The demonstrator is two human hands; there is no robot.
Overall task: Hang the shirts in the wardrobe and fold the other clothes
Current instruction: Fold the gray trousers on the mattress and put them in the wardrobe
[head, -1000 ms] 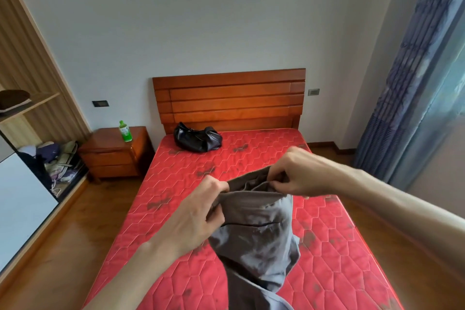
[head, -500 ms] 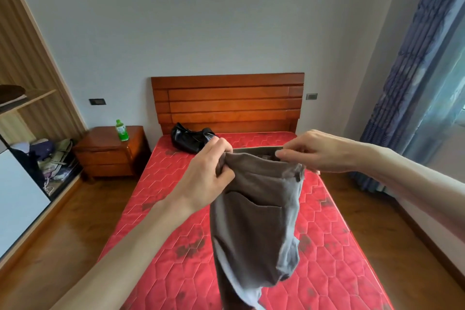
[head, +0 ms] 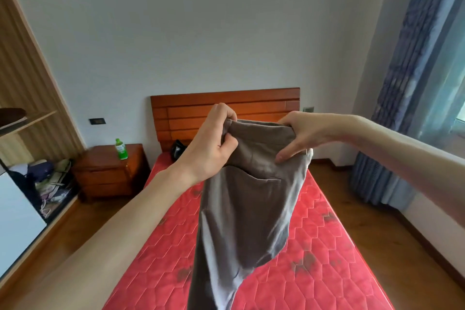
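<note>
Between the left hand and right hand, the gray pants have been lifted higher, held tight by the waistband and hanging above the bed, ready for folding.

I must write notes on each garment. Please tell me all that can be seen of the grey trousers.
The grey trousers are of soft, matte woven cloth, with a slit pocket below the waistband. They hang in the air above the red mattress, legs drooping out of view. The left hand grips one waistband corner; the right hand pinches the other.
</note>
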